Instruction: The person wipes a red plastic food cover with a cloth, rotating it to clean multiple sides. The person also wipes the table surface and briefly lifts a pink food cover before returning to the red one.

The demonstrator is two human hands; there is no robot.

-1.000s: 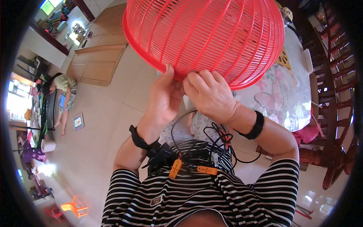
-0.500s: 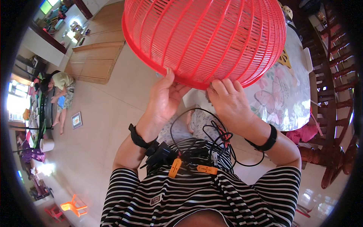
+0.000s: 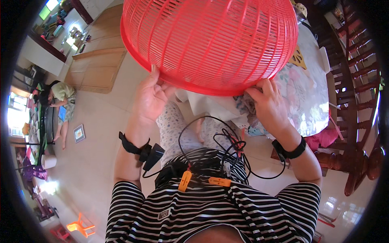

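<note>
A large red slatted plastic dome-shaped cover (image 3: 210,44) is tilted up in front of me, its smooth rim toward me. My left hand (image 3: 152,97) grips the rim at its near left, thumb outside and the other fingers partly hidden underneath. At the near right my right hand (image 3: 269,103) is closed on the same rim. A crumpled grey-brown cloth (image 3: 246,106) shows beside the right thumb, below the rim; whether the fingers also pinch it is hidden. Both wrists wear black bands.
A table with a butterfly-patterned cover (image 3: 302,107) stands at the right, with a yellow slotted utensil (image 3: 298,59) on it. Dark wooden railings (image 3: 358,85) rise beyond. Black cables (image 3: 233,141) hang at my waist. Cardboard (image 3: 95,69) and a seated person (image 3: 63,95) are at the left.
The red cover has shifted slightly left and tilted. My hands have spread apart along its rim, the left moving left and the right moving right, bringing more of the grey-brown cloth into view.
</note>
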